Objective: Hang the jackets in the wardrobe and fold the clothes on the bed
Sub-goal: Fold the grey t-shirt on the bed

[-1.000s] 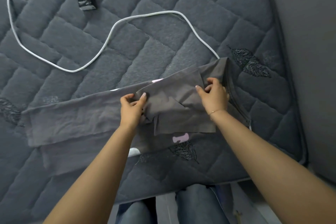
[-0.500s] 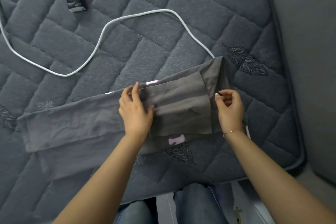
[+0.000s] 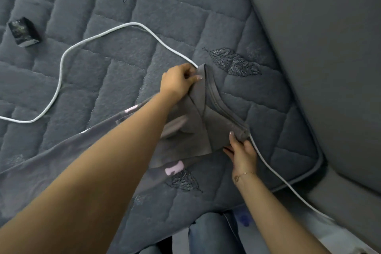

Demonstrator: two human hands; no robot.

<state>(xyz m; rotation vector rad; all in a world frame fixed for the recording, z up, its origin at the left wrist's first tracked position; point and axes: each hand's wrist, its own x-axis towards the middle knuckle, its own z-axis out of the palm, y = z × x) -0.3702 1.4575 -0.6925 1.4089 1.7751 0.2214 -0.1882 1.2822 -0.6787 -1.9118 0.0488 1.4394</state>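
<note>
grey garment (image 3: 198, 130), pink patches, part-folded

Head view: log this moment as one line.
left hand pinches grey garment | right hand grips its corner | white cable on bed

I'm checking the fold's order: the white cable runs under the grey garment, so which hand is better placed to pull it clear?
Probably the right hand. It grips the garment's near corner, and the cable passes right beside its fingers. The left hand pinches the far corner, with its arm stretched across the cloth.
</note>
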